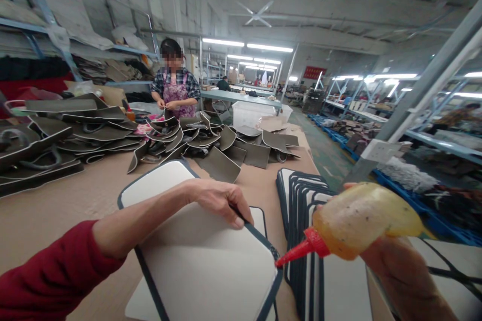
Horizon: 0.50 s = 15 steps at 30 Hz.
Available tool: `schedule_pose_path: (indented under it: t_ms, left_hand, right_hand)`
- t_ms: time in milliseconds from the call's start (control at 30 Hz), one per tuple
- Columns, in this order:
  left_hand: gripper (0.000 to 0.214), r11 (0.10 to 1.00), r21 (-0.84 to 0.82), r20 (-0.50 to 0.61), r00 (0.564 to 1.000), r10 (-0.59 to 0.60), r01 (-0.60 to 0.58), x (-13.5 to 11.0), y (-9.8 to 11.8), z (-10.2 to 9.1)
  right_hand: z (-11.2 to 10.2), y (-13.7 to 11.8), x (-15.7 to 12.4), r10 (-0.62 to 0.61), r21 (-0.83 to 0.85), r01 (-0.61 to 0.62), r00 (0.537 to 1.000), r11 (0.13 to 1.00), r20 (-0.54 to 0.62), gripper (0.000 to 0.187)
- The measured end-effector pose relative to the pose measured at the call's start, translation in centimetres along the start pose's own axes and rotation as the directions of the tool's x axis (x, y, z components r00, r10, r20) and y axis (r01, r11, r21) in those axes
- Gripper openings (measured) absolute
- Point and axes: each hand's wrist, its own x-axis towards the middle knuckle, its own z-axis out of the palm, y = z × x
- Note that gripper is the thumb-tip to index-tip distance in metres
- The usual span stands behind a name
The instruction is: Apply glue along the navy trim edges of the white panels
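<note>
left hand (220,199) steadying panel (211,261) — glue bottle (357,220) nozzle touching

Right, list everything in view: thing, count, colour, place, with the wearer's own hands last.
Glue bottle: one, yellowish with red nozzle, tip at the panel's right edge.
Panel: one on top, white with dark blue trim, front centre; more lie under it.
Panel stack: count unclear, white with dark trim, fanned out to the right.
Dark pieces: many, grey-brown, heaped mid-table and at left.
Table: one, tan.
Plastic bin: one, clear, far end.
Co-worker: one, plaid shirt and pink apron, far side.
Ceiling fan: one, white.
Left hand: red sleeve, pressing the panel.
Right hand: holding the glue bottle.
</note>
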Motion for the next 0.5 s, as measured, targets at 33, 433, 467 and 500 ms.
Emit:
schedule_pose_path:
  t_ms: [33,433,467,500]
  left_hand:
    - [0.035,1.0,-0.002,-0.013,1.0,0.002,-0.002,-0.1,-0.1,0.0]
    - [0.04,0.998,0.058,-0.17,0.985,-0.007,0.017,-1.2,-0.5,0.4]
    - [0.04,0.998,0.066,-0.183,0.983,-0.006,0.018,-1.3,-0.5,0.4]
    - [0.04,0.997,0.078,-0.195,0.981,-0.004,0.02,-1.3,-0.6,0.4]
  right_hand:
    - [-0.4,0.4,-0.2,-0.009,0.013,0.01,1.0,1.0,-0.02,0.055]
    - [0.0,-0.2,-2.4,-0.011,0.04,0.019,0.981,0.999,-0.195,0.074]
    - [0.1,-0.2,-2.5,-0.019,0.048,0.03,0.978,0.998,-0.208,0.073]
    - [0.1,-0.2,-2.6,-0.025,0.05,0.037,0.977,0.998,-0.214,0.072]
